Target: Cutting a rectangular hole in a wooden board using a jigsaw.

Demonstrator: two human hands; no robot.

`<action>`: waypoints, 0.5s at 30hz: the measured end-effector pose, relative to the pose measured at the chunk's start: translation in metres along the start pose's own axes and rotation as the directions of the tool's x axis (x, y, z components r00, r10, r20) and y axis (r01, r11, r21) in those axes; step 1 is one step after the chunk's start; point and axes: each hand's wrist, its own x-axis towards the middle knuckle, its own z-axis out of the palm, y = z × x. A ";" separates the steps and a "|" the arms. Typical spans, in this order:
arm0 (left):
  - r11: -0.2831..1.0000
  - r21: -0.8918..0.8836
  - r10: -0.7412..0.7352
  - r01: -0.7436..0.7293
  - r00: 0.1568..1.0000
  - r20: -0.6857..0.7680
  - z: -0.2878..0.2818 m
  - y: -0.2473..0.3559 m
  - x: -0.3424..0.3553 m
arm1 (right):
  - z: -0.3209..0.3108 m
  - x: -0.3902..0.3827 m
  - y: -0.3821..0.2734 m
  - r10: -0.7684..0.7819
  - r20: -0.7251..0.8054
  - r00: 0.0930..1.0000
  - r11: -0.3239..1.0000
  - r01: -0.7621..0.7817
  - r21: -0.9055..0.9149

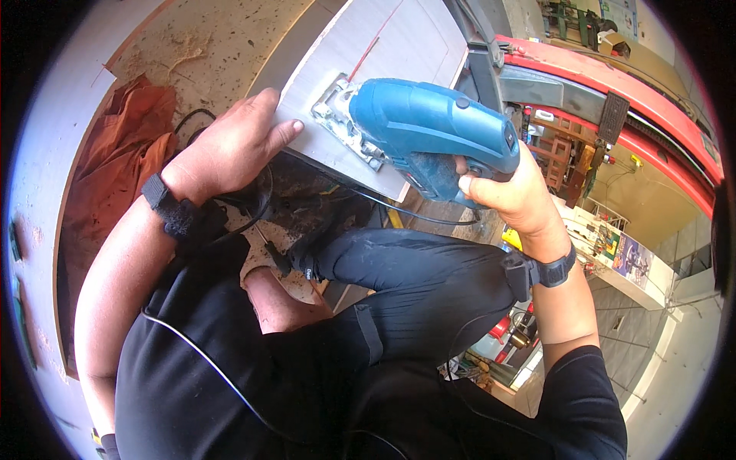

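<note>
My right hand (510,195) is wrapped round the handle of a blue jigsaw (429,119). Its metal base plate (337,115) rests on a pale grey-white board (330,57). A reddish cut or marked line (364,57) runs along the board from the front of the saw toward the far edge; fainter lines show farther right. The blade is hidden beneath the tool. With its thumb apart from the fingers, my left hand (238,138) lies at the board's left edge, to the left of the saw. Its fingertips are partly hidden, so whether they curl under the edge is unclear.
A red and dark-grey machine (613,115) stands along the right. Rust-coloured cloth (123,142) lies at left beside another pale board (46,184). Sawdust (184,54) covers part of the speckled floor. A cable (406,208) hangs below the jigsaw, above my bent leg.
</note>
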 end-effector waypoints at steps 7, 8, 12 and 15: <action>0.999 -0.028 0.045 -0.046 0.999 -0.021 -0.001 0.000 0.001 | 0.001 0.000 -0.002 0.031 -0.002 1.000 1.000 -0.031 -0.002; 0.998 -0.028 0.050 -0.051 0.998 -0.037 0.000 0.000 0.001 | 0.001 0.000 -0.002 0.044 -0.017 0.999 0.999 -0.044 -0.015; 0.999 -0.016 0.043 -0.044 0.998 -0.047 0.000 0.002 0.000 | 0.004 -0.002 -0.003 0.042 -0.020 0.999 0.998 -0.041 0.047; 0.999 -0.018 0.035 -0.035 0.999 -0.042 -0.001 0.002 0.000 | 0.004 -0.003 -0.002 0.060 -0.016 0.998 0.996 -0.059 0.063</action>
